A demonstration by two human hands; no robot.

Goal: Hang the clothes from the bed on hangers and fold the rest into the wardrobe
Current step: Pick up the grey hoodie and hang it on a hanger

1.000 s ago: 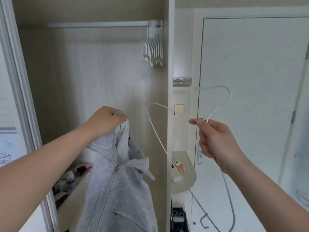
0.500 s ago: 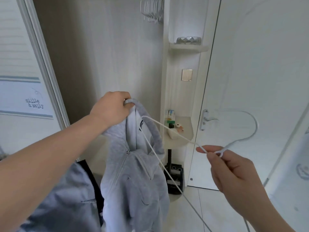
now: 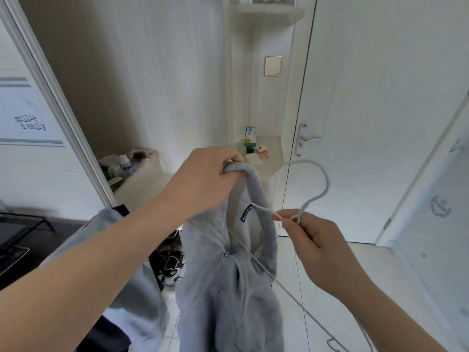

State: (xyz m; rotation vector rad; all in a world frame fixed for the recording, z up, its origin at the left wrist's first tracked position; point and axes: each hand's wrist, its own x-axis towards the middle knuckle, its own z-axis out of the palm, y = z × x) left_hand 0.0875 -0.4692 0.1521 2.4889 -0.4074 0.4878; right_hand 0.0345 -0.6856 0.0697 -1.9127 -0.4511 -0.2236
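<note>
A grey hoodie (image 3: pixel 228 283) is gripped at the hood by the left hand (image 3: pixel 203 181), a white hanger (image 3: pixel 299 212) is pinched in the right hand (image 3: pixel 314 240), one arm poked inside, so nothing's hung yet.

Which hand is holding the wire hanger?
The right hand pinches the white wire hanger just below its hook. The left hand instead grips the grey zip hoodie by its collar.
</note>
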